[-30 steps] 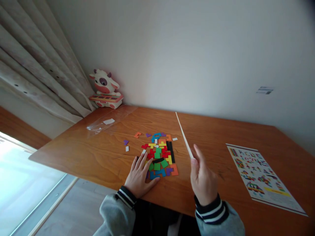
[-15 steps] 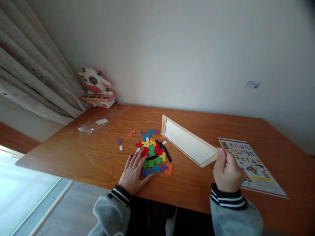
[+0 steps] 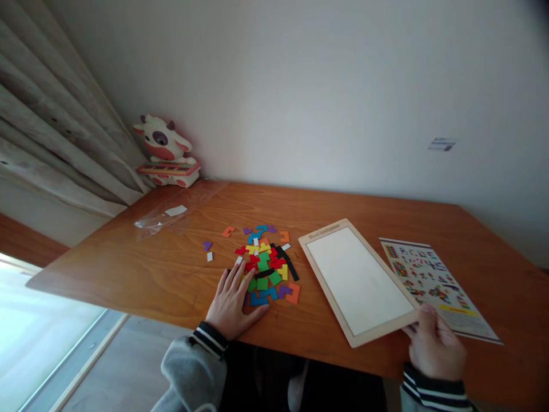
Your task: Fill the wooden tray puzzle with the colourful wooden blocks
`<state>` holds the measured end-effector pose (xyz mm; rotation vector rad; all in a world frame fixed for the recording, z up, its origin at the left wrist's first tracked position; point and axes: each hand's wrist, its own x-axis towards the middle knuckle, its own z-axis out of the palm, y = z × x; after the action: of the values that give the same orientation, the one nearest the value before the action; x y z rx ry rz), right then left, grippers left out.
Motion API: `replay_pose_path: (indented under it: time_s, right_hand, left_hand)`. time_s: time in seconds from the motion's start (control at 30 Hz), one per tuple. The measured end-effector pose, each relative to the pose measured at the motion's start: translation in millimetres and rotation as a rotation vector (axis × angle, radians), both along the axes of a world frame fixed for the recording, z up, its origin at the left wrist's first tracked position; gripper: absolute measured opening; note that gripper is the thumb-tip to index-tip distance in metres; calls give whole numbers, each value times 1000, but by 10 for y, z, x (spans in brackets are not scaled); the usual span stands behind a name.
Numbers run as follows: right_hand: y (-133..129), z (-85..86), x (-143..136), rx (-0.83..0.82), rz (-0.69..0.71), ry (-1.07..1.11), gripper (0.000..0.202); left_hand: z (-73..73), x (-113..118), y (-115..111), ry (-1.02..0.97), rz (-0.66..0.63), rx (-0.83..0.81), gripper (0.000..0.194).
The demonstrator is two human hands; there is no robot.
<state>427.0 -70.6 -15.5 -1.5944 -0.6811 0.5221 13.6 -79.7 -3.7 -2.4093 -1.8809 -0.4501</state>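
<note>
A wooden-framed tray with a pale inner panel (image 3: 360, 280) lies low over the table, right of the coloured pieces. My right hand (image 3: 437, 343) grips its near right corner, thumb on top. My left hand (image 3: 231, 300) rests with fingers spread at the left edge of the pile, holding nothing; its fingertips touch or cover some pieces. The pile has flat pieces in several colours, such as a green piece (image 3: 262, 284), an orange piece (image 3: 293, 293), a black piece (image 3: 293, 270) and a blue piece (image 3: 259, 299).
A printed pattern sheet (image 3: 446, 286) lies at the right, partly behind the tray and my right hand. Clear plastic wrapping (image 3: 156, 222) is at the left. A cow toy with a keyboard (image 3: 167, 151) stands in the back left corner of the wooden table (image 3: 171, 274), against the wall.
My right hand has moved right and nearer to me. The tray has turned from steeply tilted to nearly flat, showing its whole inner panel. My left hand has hardly moved.
</note>
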Motion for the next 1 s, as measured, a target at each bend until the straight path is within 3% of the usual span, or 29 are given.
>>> replay_pose_path:
  time_s: [0.1,0.2,0.37,0.5,0.67,0.8,0.9,1.0]
  right_hand:
    - [-122,-108,88,0,-39,221,62]
    - [-203,-67,36,-72,86,235,63]
    - [-262,36,-237,-253,309,19,80]
    - [-269,54,-517,-340,496,-254,74]
    - [-258,97,-904,-211,584,-491,69]
    - [-221,138,-1046,-107,654,-266,62]
    - [-200,136,-968,-91,539,-16,61]
    - [-215,134,-811,-86,430,56,59]
  left_hand:
    - [7,6,2,6,-3,-10,82]
    - [13,2,5,13,1,-18,81]
    - [17,11,4,25,13,-21,78]
    - [-4,10,3,24,26,0,72]
    - [-36,-31,53,14,11,16,69]
    - [-36,8,117,5,24,24,56]
    - [-7,152,123,-27,3,48,50]
    - [51,347,101,-35,-123,3,51]
